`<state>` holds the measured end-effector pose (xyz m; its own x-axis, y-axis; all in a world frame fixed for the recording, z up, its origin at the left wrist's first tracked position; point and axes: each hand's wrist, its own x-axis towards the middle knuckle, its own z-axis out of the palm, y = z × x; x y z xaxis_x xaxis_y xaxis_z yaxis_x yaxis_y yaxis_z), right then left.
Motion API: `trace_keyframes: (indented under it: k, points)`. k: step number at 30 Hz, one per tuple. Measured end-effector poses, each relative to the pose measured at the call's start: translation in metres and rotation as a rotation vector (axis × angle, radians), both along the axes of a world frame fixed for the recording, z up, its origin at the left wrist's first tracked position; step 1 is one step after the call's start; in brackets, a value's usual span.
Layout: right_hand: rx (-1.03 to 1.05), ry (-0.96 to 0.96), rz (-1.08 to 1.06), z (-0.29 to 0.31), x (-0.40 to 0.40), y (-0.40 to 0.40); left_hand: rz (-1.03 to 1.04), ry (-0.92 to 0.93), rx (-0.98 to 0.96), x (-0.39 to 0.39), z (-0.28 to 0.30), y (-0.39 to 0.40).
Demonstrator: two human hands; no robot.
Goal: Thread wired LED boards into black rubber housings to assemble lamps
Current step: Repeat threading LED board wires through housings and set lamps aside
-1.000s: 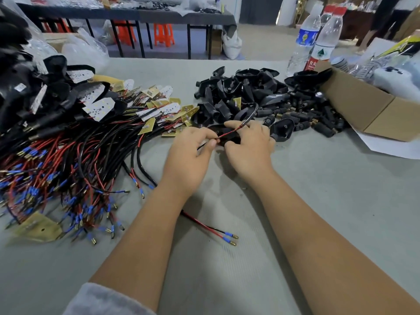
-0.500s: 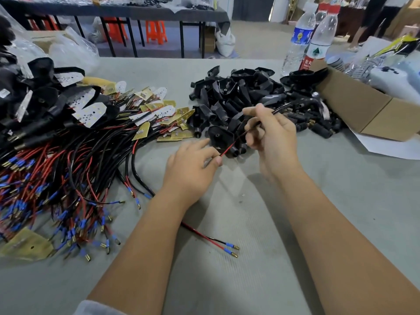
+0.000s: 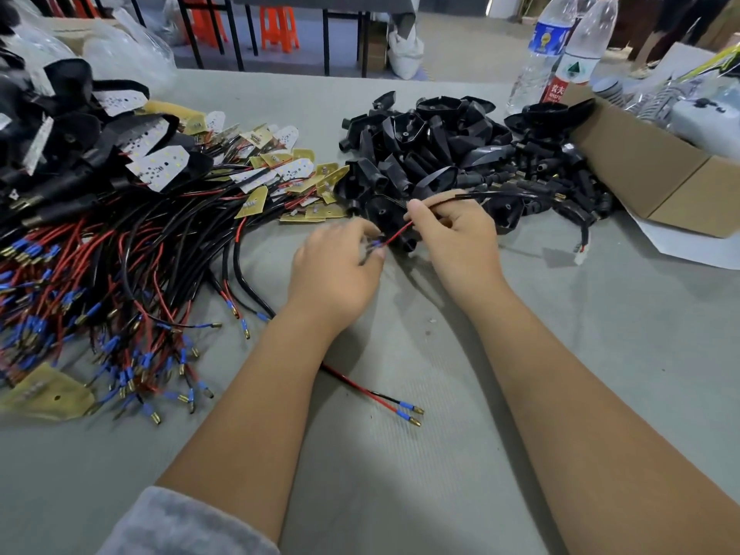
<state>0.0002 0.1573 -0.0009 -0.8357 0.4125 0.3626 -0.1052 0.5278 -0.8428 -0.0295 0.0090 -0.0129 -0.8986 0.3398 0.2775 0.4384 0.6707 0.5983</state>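
The left hand (image 3: 334, 270) pinches the blue-tipped ends of the thin red-and-black wire pair (image 3: 398, 233); the right hand (image 3: 454, 230) pinches it higher, its length slanting up-right, just above the black rubber housing (image 3: 384, 214) between them.

The counter (image 3: 580, 354) is grey-green with fine ribbing. The housings (image 3: 432, 150) are black. The wires (image 3: 132, 266) are red and black, tipped with blue sleeves and brass ends. The boards (image 3: 160, 166) are white with dark dots on one face and yellow on the other. The box (image 3: 656, 174) is brown, the stools (image 3: 280, 26) orange, and one bottle (image 3: 544, 38) has a blue label.
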Motion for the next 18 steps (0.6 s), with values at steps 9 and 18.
trace_keyframes:
  k: [9,18]
  points:
    - [-0.402,-0.093,0.174,0.009,0.002,-0.018,0.068,-0.080,0.012,0.000,0.002,-0.001]
    - [-0.429,0.000,0.147,0.008,0.005,-0.023,0.128,-0.039,0.204,0.001,0.002,-0.008]
